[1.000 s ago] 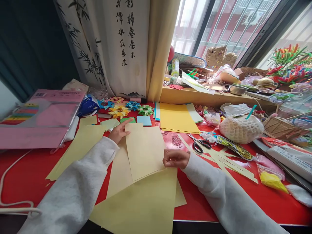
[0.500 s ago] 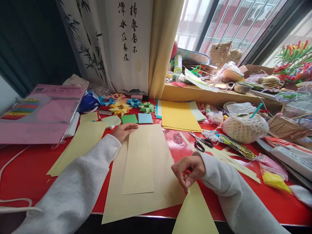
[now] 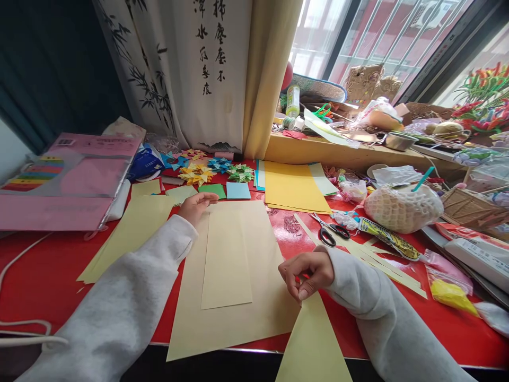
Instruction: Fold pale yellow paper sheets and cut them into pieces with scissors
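Observation:
A large pale yellow sheet lies on the red table, reaching past its front edge. On it rests a smaller pale yellow rectangle of paper. At the far left corner of these sheets is my left hand, its fingers stretched out and holding nothing; whether the fingertips touch the paper is hard to tell. My right hand pinches the top corner of another pale yellow paper, which hangs down past the table's front edge and out of view at the bottom.
Scissors and cut paper strips lie to the right. Yellow sheets and folded paper flowers are at the back. On the left are more pale sheets and a pink package.
My left hand has drawn back slightly to the left from the small rectangle's top edge. The right hand still pinches the hanging paper, which has shifted a little left.

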The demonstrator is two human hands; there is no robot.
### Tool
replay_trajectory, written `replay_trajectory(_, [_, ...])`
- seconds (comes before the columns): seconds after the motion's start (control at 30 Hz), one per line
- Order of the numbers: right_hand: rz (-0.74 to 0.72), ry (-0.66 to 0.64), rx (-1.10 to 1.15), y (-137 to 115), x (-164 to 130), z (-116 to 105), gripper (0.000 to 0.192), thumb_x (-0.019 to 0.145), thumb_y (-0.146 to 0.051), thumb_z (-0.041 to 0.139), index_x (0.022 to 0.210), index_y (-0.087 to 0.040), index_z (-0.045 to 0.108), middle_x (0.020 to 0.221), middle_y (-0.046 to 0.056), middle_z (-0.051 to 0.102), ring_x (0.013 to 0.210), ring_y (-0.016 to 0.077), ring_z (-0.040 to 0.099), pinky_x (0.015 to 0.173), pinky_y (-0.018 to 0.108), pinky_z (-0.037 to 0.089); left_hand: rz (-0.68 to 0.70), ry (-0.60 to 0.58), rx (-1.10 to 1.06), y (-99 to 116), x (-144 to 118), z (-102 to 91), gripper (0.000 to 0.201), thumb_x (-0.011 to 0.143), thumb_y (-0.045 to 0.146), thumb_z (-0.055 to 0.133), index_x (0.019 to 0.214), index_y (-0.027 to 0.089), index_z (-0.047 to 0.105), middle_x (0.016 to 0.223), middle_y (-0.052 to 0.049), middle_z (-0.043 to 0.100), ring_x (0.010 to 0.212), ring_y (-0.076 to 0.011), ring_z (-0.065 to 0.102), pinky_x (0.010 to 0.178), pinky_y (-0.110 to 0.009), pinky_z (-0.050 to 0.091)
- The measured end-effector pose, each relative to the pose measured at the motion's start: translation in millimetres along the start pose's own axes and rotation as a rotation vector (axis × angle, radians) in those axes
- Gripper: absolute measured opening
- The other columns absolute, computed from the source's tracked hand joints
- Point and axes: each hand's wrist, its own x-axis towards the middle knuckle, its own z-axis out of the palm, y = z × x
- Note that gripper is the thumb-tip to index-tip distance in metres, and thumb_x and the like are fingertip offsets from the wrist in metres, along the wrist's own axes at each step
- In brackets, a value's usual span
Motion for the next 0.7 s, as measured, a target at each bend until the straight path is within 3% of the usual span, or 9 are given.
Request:
replay_trajectory(0.3, [0.001, 0.009, -0.016, 2, 1, 3, 0.037, 0.067, -0.048, 0.058, 0.064, -0.012, 0.061, 0.061, 0.003, 0.049, 0.055, 0.0081, 0.045, 0.049, 0.019, 0.035, -0.064, 0.016, -0.064, -1, 0, -0.6, 0.024, 0.059, 0.019, 0.054, 0.082, 0.015, 0.061, 0.094, -0.007, 0.062, 0.092, -0.0206, 0.057, 0.087, -0.036, 0.038])
replay_trajectory(0.43, [0.005, 0.193, 0.064, 4, 4, -3, 0.031, 0.066, -0.042, 0.061, 0.065, -0.012, 0.059, 0.062, 0.002, 0.051, 0.054, 0.0077, 0.045, 0.051, 0.020, 0.036, -0.046, -0.018, -0.094, 5, -3, 0.0, 0.024, 0.063, 0.022, 0.056, 0.086, 0.016, 0.060, 0.098, -0.007, 0.061, 0.092, -0.0205, 0.056, 0.087, -0.036, 0.039])
replay_trajectory(0.53, [0.114, 0.445, 0.188, 8, 6, -16, 0.029, 0.063, -0.041, 0.064, 0.068, -0.014, 0.056, 0.061, 0.000, 0.052, 0.055, 0.0085, 0.048, 0.053, 0.021, 0.038, -0.085, -0.175, -0.145, 11, -8, 2.9, 0.027, 0.068, 0.030, 0.057, 0.091, 0.016, 0.058, 0.096, -0.008, 0.062, 0.088, -0.0206, 0.058, 0.085, -0.038, 0.041])
replay_trajectory(0.7, [0.227, 0.894, 0.361, 16, 7, -34, 0.030, 0.052, -0.036, 0.071, 0.067, -0.014, 0.057, 0.057, -0.003, 0.052, 0.049, 0.0081, 0.050, 0.047, 0.020, 0.037, -0.261, -0.620, -0.107, 21, -18, 11.0, 0.037, 0.064, 0.036, 0.062, 0.097, 0.021, 0.058, 0.099, -0.009, 0.062, 0.088, -0.0247, 0.058, 0.081, -0.040, 0.043])
